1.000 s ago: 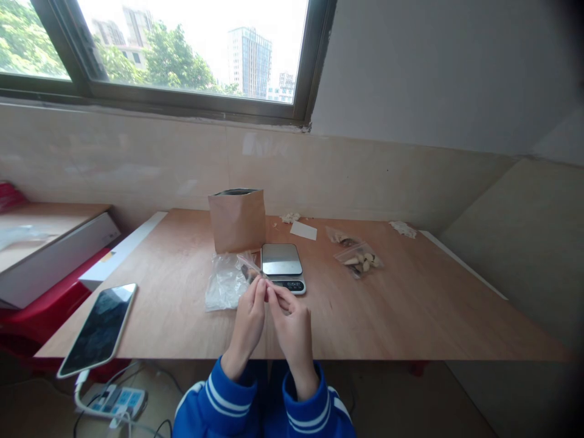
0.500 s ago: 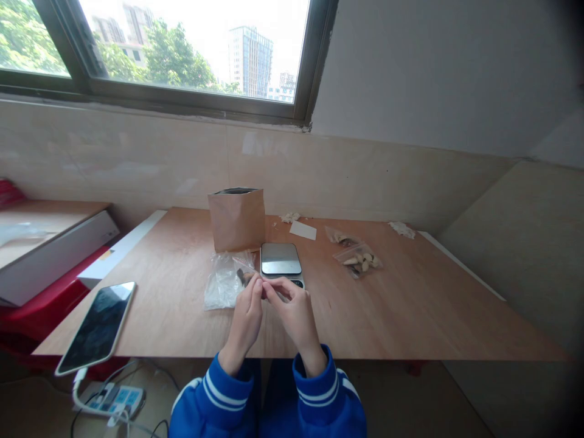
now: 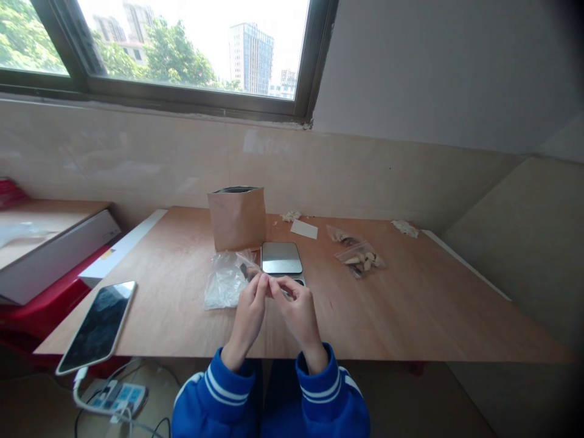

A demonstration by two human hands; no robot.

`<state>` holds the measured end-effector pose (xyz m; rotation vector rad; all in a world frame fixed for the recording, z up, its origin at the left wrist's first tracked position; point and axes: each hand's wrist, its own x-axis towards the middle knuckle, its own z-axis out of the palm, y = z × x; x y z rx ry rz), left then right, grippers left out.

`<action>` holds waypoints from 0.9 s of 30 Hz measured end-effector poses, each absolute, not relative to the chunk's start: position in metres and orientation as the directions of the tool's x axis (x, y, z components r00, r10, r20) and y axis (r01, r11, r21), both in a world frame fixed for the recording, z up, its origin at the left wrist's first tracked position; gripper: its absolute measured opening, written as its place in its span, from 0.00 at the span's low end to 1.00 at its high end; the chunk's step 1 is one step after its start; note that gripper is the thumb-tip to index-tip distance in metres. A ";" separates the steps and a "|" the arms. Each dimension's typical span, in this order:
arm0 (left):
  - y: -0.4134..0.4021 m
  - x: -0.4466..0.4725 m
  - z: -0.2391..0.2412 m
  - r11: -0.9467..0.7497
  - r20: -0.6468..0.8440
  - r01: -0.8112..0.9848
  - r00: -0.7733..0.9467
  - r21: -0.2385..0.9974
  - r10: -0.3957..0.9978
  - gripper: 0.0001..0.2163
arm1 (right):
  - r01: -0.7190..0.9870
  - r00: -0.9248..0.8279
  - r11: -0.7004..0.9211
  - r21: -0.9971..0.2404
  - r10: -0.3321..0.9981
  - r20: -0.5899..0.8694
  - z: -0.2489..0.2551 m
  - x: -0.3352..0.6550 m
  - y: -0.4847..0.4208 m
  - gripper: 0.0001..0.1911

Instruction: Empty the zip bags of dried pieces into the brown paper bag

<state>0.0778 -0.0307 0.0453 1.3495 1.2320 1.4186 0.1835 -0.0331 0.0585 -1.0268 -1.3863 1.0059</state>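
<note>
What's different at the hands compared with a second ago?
The right hand has shifted slightly, its wrist swinging out to the right, and now hides most of the display on the scale. Nothing was visibly taken up or let go: it and the left hand still pinch the small clear bag. The brown pouch and phone stayed put.

left fingers pinched | right fingers curled, pinched | both close together | wrists apart

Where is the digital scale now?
In the head view, the digital scale sits on the wooden table, right of the brown pouch, just beyond the right hand.
</note>
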 end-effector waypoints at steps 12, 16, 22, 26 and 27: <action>-0.023 0.069 0.040 -0.298 0.309 0.172 -0.038 0.939 0.950 0.16 | 0.249 -0.127 0.355 -0.901 0.935 0.333 0.068 0.185 -0.021 0.11; -0.028 0.064 0.042 -0.325 0.373 0.312 -0.106 0.893 0.922 0.16 | 0.332 0.130 0.313 -0.890 0.919 0.372 0.070 0.196 -0.001 0.11; -0.022 0.036 0.021 -0.204 0.307 0.339 -0.286 0.919 0.908 0.21 | 0.057 0.328 0.300 -0.952 0.895 0.302 0.078 0.220 0.015 0.17; 0.000 0.007 -0.018 0.088 0.341 0.606 -0.556 0.791 0.758 0.16 | 0.009 0.350 0.287 -0.958 0.896 0.272 0.080 0.222 0.012 0.18; 0.005 0.002 -0.029 0.132 0.340 0.659 -0.536 0.740 0.773 0.16 | 0.002 0.353 0.277 -0.961 0.899 0.260 0.079 0.222 0.012 0.18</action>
